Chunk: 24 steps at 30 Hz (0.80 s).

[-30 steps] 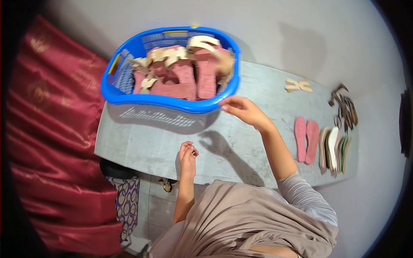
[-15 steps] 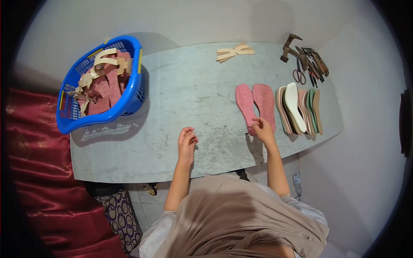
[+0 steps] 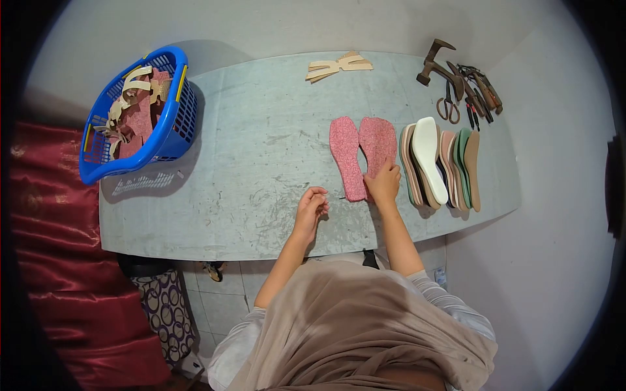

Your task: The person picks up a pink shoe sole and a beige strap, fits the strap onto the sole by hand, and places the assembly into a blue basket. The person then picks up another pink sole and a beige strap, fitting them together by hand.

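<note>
The right hand [image 3: 385, 186] is at the narrow end of the right pink sole [image 3: 377, 138]. Its thumb lies along the near-left edge and its fingers are bent over the right edge, so the narrow end sits between them, partly covered. The grip appears closed on the sole; whether that end is raised off the table [image 3: 261, 130] cannot be determined. The broad end extends ahead of these fingertips, uncovered.

The left pink sole [image 3: 347, 156] lies just left of the right thumb, alongside its pair. Its narrow end is near the fingertips of the left hand [image 3: 309, 214], ahead and to their right, apart from them. The left fingers are loosely curled, partly parted and hold nothing.

Just right of the right fingers stands a row of soles [image 3: 427, 146], a white one uppermost. Farther ahead and right of them lie a hammer [image 3: 427, 68] and scissors [image 3: 447, 112]. Pale strap pieces [image 3: 325, 68] lie well ahead of both hands. A blue basket [image 3: 128, 165] holding pink sandals [image 3: 138, 120] stands well left of the left fingers.
</note>
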Each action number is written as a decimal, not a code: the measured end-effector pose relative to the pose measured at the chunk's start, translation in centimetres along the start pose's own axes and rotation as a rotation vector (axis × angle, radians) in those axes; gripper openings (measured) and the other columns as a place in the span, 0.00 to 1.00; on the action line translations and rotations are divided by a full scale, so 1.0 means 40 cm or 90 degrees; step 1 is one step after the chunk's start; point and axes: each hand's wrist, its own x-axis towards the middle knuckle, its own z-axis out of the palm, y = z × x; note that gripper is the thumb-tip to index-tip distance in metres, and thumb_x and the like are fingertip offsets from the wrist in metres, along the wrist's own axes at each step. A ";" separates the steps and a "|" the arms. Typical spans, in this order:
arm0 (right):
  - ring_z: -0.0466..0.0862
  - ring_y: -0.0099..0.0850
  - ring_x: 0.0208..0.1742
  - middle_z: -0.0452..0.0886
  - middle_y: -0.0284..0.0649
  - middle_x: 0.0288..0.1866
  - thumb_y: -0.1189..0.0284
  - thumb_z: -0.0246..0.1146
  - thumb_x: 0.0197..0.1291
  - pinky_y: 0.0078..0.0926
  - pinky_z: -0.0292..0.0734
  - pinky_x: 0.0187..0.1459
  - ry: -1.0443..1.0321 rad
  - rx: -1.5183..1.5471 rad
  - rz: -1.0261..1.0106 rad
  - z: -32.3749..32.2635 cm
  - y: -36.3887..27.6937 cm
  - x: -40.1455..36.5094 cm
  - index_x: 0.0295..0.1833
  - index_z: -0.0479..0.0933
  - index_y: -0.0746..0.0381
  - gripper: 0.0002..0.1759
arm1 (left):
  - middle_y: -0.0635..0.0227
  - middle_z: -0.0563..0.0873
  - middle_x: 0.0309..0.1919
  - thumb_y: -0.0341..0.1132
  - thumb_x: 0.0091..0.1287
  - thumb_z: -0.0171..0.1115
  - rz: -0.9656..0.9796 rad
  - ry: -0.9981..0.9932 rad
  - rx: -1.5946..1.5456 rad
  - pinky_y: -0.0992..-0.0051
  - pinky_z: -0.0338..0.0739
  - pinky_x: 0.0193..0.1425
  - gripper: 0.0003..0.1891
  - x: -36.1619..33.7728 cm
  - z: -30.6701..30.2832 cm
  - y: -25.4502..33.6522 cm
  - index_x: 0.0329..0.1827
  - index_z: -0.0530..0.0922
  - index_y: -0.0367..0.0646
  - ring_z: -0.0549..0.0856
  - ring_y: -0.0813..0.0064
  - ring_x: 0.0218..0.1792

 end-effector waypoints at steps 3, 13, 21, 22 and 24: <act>0.68 0.50 0.53 0.67 0.56 0.50 0.65 0.68 0.36 0.42 0.67 0.50 -0.052 0.020 0.036 -0.018 0.017 0.025 0.56 0.59 0.68 0.40 | 0.75 0.74 0.25 0.31 0.60 0.52 0.012 0.025 -0.001 0.84 0.69 0.33 0.07 0.011 -0.007 0.007 0.40 0.71 0.44 0.75 0.83 0.27; 0.73 0.47 0.49 0.72 0.57 0.43 0.65 0.67 0.38 0.36 0.69 0.48 -0.181 0.414 -0.247 -0.056 -0.131 -0.027 0.53 0.62 0.70 0.36 | 0.67 0.74 0.46 0.40 0.65 0.52 0.042 -0.026 0.056 0.79 0.69 0.47 0.20 0.105 0.055 0.040 0.57 0.62 0.43 0.74 0.80 0.44; 0.80 0.31 0.33 0.79 0.41 0.32 0.69 0.58 0.51 0.25 0.73 0.35 -0.434 0.473 -0.304 0.038 -0.242 0.327 0.47 0.74 0.62 0.17 | 0.66 0.74 0.49 0.32 0.66 0.49 0.165 0.091 0.003 0.75 0.67 0.53 0.17 0.175 -0.032 0.072 0.58 0.63 0.40 0.74 0.76 0.49; 0.80 0.30 0.30 0.79 0.40 0.30 0.70 0.57 0.51 0.24 0.73 0.33 -0.336 0.444 -0.328 0.066 -0.265 0.390 0.47 0.74 0.61 0.16 | 0.66 0.75 0.47 0.31 0.66 0.49 0.155 0.098 0.013 0.75 0.68 0.53 0.17 0.170 -0.044 0.080 0.57 0.64 0.39 0.75 0.75 0.48; 0.80 0.34 0.36 0.79 0.43 0.33 0.73 0.56 0.50 0.27 0.73 0.38 -0.271 0.430 -0.277 0.138 -0.314 0.500 0.47 0.74 0.60 0.16 | 0.66 0.73 0.51 0.33 0.65 0.50 0.125 0.094 0.018 0.75 0.64 0.57 0.19 0.159 -0.076 0.087 0.58 0.63 0.38 0.72 0.76 0.52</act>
